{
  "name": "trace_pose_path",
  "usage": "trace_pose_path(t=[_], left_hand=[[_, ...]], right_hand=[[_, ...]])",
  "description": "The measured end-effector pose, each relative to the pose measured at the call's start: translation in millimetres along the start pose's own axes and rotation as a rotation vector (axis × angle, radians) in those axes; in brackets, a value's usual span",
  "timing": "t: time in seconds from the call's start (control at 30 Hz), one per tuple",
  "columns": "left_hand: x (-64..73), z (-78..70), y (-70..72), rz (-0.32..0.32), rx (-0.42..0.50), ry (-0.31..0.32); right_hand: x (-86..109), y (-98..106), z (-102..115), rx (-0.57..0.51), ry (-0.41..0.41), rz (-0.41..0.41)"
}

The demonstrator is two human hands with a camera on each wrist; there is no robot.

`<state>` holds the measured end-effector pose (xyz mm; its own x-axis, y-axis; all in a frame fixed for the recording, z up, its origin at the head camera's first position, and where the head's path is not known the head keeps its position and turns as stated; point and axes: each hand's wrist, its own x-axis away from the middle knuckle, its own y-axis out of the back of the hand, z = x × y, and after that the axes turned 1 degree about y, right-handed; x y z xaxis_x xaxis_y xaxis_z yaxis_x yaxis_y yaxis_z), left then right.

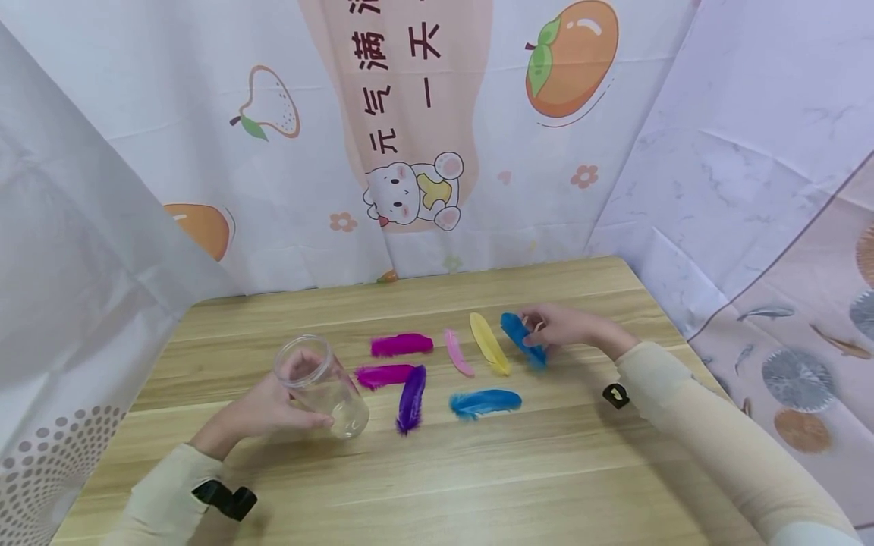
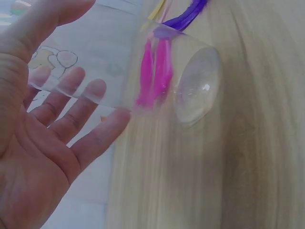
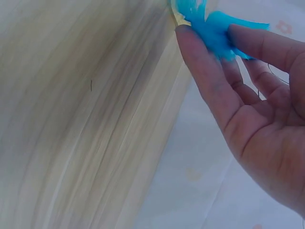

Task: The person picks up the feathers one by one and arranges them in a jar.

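Observation:
My left hand point(image 1: 276, 402) grips a clear jar point(image 1: 344, 398), its open mouth tilted up and leftward. In the left wrist view, magenta feathers show through the jar's wall point(image 2: 198, 90). Over on the right, my right hand point(image 1: 560, 326) pinches a blue feather point(image 1: 515, 334) between thumb and fingers; the right wrist view shows that blue feather point(image 3: 217, 36) bent at the fingertips. Just left of it lies a yellow feather point(image 1: 488, 343), then a small pink feather point(image 1: 457, 353). Another blue feather point(image 1: 486, 403) lies nearer the front.
Two magenta feathers, an upper magenta feather point(image 1: 403, 344) and a lower magenta feather point(image 1: 382, 375), lie right of the jar. A purple feather point(image 1: 411, 402) touches the lower one. The wooden table point(image 1: 464, 485) ends at a printed curtain point(image 1: 287, 205) behind.

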<state>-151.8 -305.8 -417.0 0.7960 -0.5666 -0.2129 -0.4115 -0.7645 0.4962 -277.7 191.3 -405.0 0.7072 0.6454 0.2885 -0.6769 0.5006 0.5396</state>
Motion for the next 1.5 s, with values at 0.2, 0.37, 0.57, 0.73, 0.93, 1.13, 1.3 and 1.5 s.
trace_pose_path(t=[0.2, 0.37, 0.57, 0.73, 0.93, 1.13, 1.3, 1.5], left_hand=[[-1.0, -2.1, 4.1, 0.022, -0.043, -0.015], [3.1, -4.0, 4.9, 0.007, -0.026, 0.029], [4.8, -4.8, 2.8, -0.008, -0.003, 0.054], [3.0, -3.6, 0.7, -0.003, 0.023, 0.065], [4.7, -3.0, 0.4, -0.005, 0.033, 0.086], [5.3, -2.6, -1.2, -0.019, 0.022, 0.102], [5.3, -1.7, -1.7, -0.026, 0.029, 0.126], [6.0, -2.0, -0.5, -0.011, 0.033, 0.089]], right_hand=[[-2.5, -1, 4, -0.026, -0.016, -0.025], [-4.5, -3, 7, -0.068, -0.028, -0.06], [-6.5, -4, 11, -0.128, 0.03, -0.102], [-5.0, -6, 11, -0.161, 0.055, -0.134], [-9.0, -8, 11, -0.175, 0.066, -0.132], [-11.2, -8, 17, -0.199, 0.055, -0.142], [-11.6, -8, 20, -0.226, 0.05, -0.123], [-15.1, -11, 23, -0.251, 0.059, -0.111]])
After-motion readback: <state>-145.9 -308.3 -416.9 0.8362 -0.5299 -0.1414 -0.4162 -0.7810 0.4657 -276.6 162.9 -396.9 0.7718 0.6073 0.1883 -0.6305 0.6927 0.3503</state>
